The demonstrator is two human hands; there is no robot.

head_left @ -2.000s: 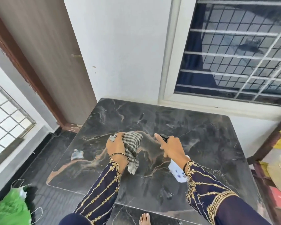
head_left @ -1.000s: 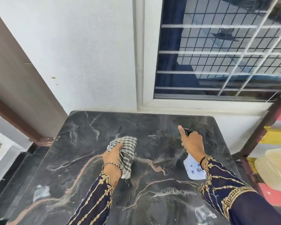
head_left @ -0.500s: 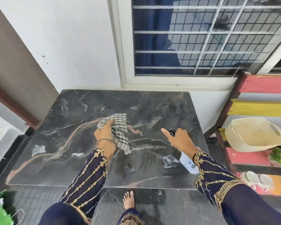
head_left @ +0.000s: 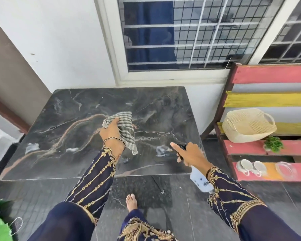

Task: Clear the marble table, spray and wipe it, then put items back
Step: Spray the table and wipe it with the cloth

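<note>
Currently: left hand (head_left: 111,134) grips bunched checked cloth (head_left: 126,126), fingers curled into folds, pressing it on marble table (head_left: 76,110) near centre. Right hand (head_left: 191,156) wrapped round spray bottle (head_left: 200,180) neck, index finger extended over black nozzle, at table's 4 o'clock edge. Cloth: soft, light, tail drapes loose; hold bunched middle. Bottle: light plastic, likely slippery when wet; hold at neck.

Bright even daylight, soft shadows, glossy sheen on marble table (head_left: 76,108), wide-angle bending, slight blur
</note>
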